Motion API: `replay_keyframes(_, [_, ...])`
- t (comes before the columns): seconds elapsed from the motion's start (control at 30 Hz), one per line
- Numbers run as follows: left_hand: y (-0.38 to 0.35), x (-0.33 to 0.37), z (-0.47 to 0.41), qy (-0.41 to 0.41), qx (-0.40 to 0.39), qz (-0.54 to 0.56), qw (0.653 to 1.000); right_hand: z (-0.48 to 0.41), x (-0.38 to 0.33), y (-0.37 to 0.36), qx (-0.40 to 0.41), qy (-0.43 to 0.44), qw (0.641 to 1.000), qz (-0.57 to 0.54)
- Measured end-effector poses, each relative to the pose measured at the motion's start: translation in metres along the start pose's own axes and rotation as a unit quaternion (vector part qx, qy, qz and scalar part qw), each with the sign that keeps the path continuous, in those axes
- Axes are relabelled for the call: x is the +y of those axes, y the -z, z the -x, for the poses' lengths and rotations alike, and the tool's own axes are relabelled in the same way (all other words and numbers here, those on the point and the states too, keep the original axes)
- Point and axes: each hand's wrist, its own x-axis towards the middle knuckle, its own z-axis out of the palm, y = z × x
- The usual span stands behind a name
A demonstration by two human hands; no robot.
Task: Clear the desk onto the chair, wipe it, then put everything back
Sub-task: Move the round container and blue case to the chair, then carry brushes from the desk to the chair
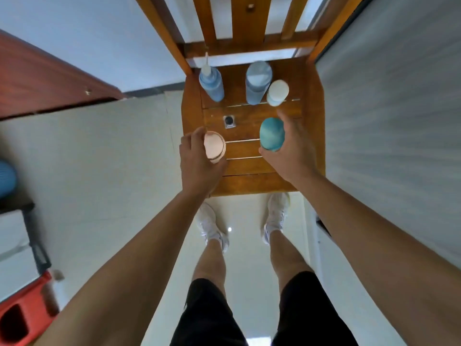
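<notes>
Wooden chair [249, 183] fills the view, its slatted seat loaded. Left hand [197, 161] wraps a pink-lidded jar [214, 146] at the seat's front left; right hand [294, 151] grips a teal bottle [272, 133] at front right. Behind stand a pale blue bottle [257, 81], a blue nozzle bottle [212, 83] and a white-capped bottle [277, 92]; mid-seat, a tiny black-capped jar [229, 121].

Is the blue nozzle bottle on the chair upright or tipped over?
Upright: the blue nozzle bottle stands on its base at the back left of the chair seat, nozzle pointing up.
</notes>
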Motion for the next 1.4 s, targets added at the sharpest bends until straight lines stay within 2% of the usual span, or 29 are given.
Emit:
replay_keyframes(0.13, [-0.028,-0.014,-0.038,0.003,0.011,-0.002,1.0,-0.029,0.008,-0.034,0.002,-0.003,1.0,-0.003])
replay_keyframes(0.23, [-0.042,-0.024,-0.058,-0.027,0.025,0.0,0.999,-0.043,0.008,-0.057,0.016,0.006,1.0,-0.006])
replay_keyframes(0.37, [-0.051,-0.044,-0.06,-0.037,0.01,0.012,0.999,-0.042,0.01,-0.076,0.009,0.013,1.0,-0.006])
replay_keyframes(0.7, [0.008,-0.046,-0.005,-0.105,0.011,-0.072,0.992,0.024,-0.016,-0.023,0.03,0.037,0.996,0.071])
replay_keyframes(0.9, [0.103,-0.002,0.016,-0.201,0.083,-0.144,0.965,0.047,-0.084,0.043,0.117,0.128,0.979,0.103])
replay_keyframes(1.03, [0.218,0.053,0.04,-0.24,0.166,-0.171,0.941,0.069,-0.165,0.111,0.144,0.181,0.966,0.114])
replay_keyframes(1.1, [0.283,0.074,0.055,-0.243,0.22,-0.189,0.926,0.074,-0.211,0.144,0.154,0.235,0.953,0.114])
replay_keyframes(1.23, [0.395,0.092,0.102,-0.144,0.347,-0.209,0.903,0.084,-0.315,0.195,0.165,0.372,0.911,0.068])
replay_keyframes(1.4, [0.462,0.065,0.198,-0.021,0.476,-0.218,0.852,0.121,-0.42,0.204,0.141,0.531,0.835,0.015])
